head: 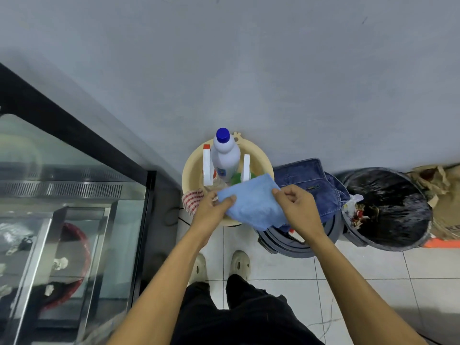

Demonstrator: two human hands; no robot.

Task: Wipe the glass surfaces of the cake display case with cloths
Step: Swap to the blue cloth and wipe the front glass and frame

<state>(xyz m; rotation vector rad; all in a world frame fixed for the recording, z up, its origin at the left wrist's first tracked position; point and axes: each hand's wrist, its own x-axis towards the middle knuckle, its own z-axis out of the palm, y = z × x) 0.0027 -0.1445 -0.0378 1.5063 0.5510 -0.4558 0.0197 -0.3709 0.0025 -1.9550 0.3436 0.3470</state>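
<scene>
A light blue cloth [251,201] hangs stretched between both hands above a beige basin [189,174]. My left hand [214,207] pinches its left edge and my right hand [297,207] pinches its right corner. The glass cake display case [74,195] with its black frame stands at the left, its panes reflecting the shelves inside. Inside the basin stand a white bottle with a blue cap [225,155], two white spray bottles [207,165], something green, and a red-and-white checked cloth [192,201] draped over the rim.
A blue denim garment [313,185] lies over a grey bin to the right of the basin. Further right sits a bin lined with a black bag [388,207] holding rubbish, then brown paper [438,190]. A grey wall rises ahead. White floor tiles surround my feet.
</scene>
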